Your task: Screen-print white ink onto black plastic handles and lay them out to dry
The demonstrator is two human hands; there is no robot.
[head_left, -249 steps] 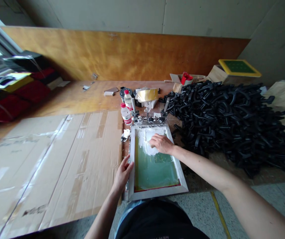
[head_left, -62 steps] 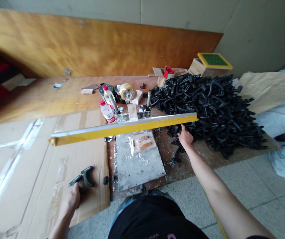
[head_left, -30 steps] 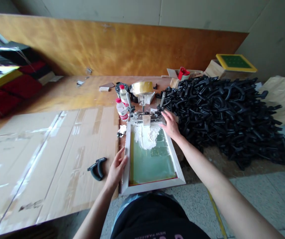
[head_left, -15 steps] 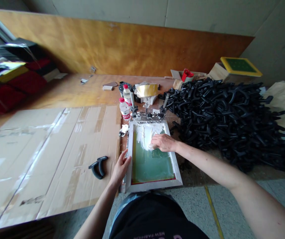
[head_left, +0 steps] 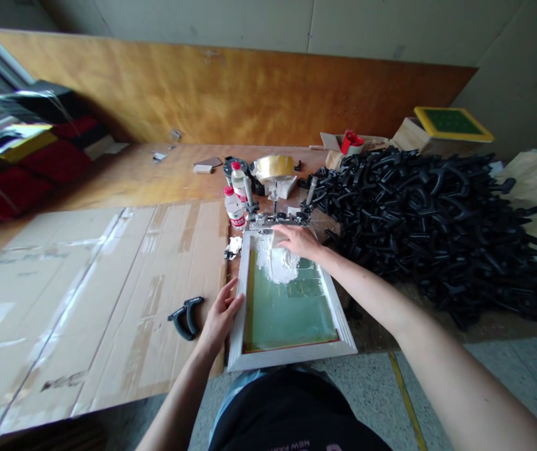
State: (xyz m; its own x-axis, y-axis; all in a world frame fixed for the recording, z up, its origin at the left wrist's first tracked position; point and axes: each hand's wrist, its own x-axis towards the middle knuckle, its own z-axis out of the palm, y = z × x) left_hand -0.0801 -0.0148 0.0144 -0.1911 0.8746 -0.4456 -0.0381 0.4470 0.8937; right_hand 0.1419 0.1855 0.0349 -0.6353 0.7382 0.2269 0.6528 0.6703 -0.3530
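I have the left hand loosely spread, half open, its fingers and thumb resting against the left rail of the screen frame, which lies directly between and in front of both arms. Up at the far end of that frame, my right hand is partly curled with its fingertips at a pale scraper; I cannot tell whether they grip it or only touch it. Just below those fingers, white paste lies thick on the green mesh. Beyond the right hand sits the metal clamp, with two red-capped bottles to its left and a tape roll behind. Just left of the left hand, a black handle piece lies on the flattened cardboard. To the right of the right hand, I see a big heap of black parts.
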